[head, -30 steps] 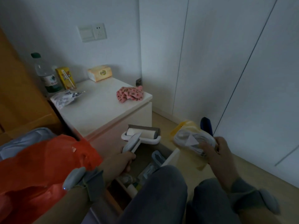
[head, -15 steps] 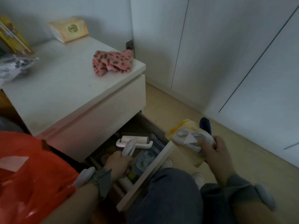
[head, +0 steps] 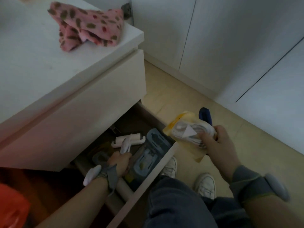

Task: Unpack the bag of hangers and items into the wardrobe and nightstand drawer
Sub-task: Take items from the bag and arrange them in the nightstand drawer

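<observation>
While the drawer [head: 148, 174] of the nightstand [head: 49, 66] stands pulled out, a lint roller [head: 127, 140] is held inside it by the left hand [head: 119, 162], whose fingers are curled tightly round the pale handle. The roller's head is seen toward the back of the drawer, just beside a grey-blue plastic tray [head: 157, 142] at the drawer's right wall; whether it rests on the drawer bottom cannot be told. Out past the drawer's right front corner, above the floor, a yellowish plastic packet [head: 193, 149] with a coiled white cable [head: 179, 129] inside is gripped by the right hand [head: 215, 143], fingers and thumb closed round its near end. A dark blue object [head: 204, 115] is seen sticking up behind the packet; what it is cannot be made out. A pink spotted cloth [head: 88, 27] is left crumpled near the right edge of the nightstand top, and an orange bag [head: 11, 206] is seen at the lower left.
</observation>
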Tool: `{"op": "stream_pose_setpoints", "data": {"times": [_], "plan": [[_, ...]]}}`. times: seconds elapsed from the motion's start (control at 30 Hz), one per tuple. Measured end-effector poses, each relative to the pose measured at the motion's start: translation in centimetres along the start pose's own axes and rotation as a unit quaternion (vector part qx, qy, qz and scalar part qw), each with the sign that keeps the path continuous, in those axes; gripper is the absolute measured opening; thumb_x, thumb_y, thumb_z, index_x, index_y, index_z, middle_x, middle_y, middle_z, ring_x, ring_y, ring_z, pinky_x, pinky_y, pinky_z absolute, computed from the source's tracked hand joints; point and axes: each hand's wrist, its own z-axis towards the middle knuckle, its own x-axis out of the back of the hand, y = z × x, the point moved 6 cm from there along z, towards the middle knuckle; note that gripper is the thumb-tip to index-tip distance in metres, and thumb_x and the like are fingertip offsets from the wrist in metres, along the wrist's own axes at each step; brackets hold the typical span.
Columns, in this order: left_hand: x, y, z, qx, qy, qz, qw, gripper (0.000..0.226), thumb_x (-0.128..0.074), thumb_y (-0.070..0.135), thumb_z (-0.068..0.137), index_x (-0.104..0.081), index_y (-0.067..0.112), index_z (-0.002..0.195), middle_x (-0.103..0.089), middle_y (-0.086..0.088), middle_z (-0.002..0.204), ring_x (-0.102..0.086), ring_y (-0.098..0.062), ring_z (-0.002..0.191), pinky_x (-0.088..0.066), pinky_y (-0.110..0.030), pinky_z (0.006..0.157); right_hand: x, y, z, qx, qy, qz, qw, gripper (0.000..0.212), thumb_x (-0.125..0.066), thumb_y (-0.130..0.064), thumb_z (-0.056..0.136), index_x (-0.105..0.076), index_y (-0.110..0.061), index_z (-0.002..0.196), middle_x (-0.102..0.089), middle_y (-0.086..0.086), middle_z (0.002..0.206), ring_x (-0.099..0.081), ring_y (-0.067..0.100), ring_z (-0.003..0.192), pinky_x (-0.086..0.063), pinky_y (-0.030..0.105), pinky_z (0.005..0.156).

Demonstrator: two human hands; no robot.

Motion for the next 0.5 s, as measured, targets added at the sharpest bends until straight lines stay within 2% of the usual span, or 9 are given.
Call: {"op": "stream_pose_setpoints", "data": {"times": [0.07, 0.13, 0.23, 0.4, 0.5], "plan": [[-0.9, 0.4, 1.6, 0.019, 0.004, -0.037, 0.999, 0.026, -0.057, 0.025, 0.087, -0.055, 0.000, 0.084, -0.046, -0.010, 0.062, -0.043, -0.024, 0.054, -0.038, -0.031, 0.058, -0.6, 0.4, 0.8, 0.000, -0.005, -0.015, 1.000, 0.024, -0.056, -0.026, 0.091, -0.048, -0.003, 0.097, -0.054, 0.010, 0.080, -0.049, 0.019, 0.065, -0.042, 0.034, 0.058], [-1.7, 1.0, 2.4, 0.035, -0.006, -0.068, 0.997, 0.028, -0.053, 0.023, 0.091, -0.047, 0.006, 0.070, -0.042, -0.009, 0.058, -0.038, -0.021, 0.049, -0.034, -0.028, 0.051, -0.8, 0.3, 0.9, -0.004, -0.008, -0.009, 1.000, 0.026, -0.056, -0.027, 0.090, -0.048, -0.004, 0.097, -0.053, 0.007, 0.078, -0.048, 0.017, 0.065, -0.040, 0.032, 0.057], [-2.7, 2.4, 4.5, 0.022, 0.005, -0.116, 0.993, 0.032, -0.053, 0.023, 0.092, -0.045, 0.008, 0.065, -0.043, -0.008, 0.056, -0.039, -0.020, 0.047, -0.032, -0.027, 0.049, -1.1, 0.6, 1.5, -0.015, -0.012, -0.008, 1.000, 0.026, -0.056, -0.028, 0.090, -0.049, -0.005, 0.100, -0.057, 0.013, 0.087, -0.056, 0.027, 0.074, -0.048, 0.041, 0.064], [-4.5, 4.7, 8.1, -0.002, 0.028, -0.140, 0.990, 0.020, -0.053, 0.026, 0.092, -0.045, 0.008, 0.088, -0.044, -0.008, 0.057, -0.040, -0.019, 0.048, -0.035, -0.025, 0.045, -1.1, 0.9, 2.2, -0.033, -0.009, 0.000, 0.999, 0.022, -0.055, -0.030, 0.090, -0.050, -0.010, 0.097, -0.059, 0.015, 0.090, -0.058, 0.029, 0.077, -0.051, 0.046, 0.068], [-5.6, 5.5, 10.3, -0.009, 0.026, -0.195, 0.980, 0.024, -0.050, 0.023, 0.094, -0.044, 0.007, 0.077, -0.040, -0.006, 0.058, -0.039, -0.015, 0.044, -0.031, -0.019, 0.037, -1.0, 1.0, 2.4, -0.046, -0.009, 0.002, 0.999, 0.020, -0.055, -0.032, 0.089, -0.050, -0.014, 0.097, -0.061, 0.013, 0.089, -0.060, 0.032, 0.081, -0.053, 0.052, 0.074]]}}
